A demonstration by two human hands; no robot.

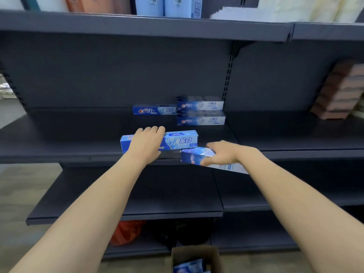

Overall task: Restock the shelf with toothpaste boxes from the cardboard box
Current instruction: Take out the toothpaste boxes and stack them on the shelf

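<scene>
Holding one toothpaste box (181,140) in our left hand (146,143) on the shelf (78,133), we grip another box (194,155) with our right hand (222,153) near the shelf edge. These boxes look light and stiff, so we hold them around the middle. Three boxes (200,111) already sit at the back. More wait in the carton (194,253) below. Nothing blocks us.

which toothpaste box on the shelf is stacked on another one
The upper right toothpaste box at the back: it lies on a second box. The box to its left lies flat on the shelf.
</scene>
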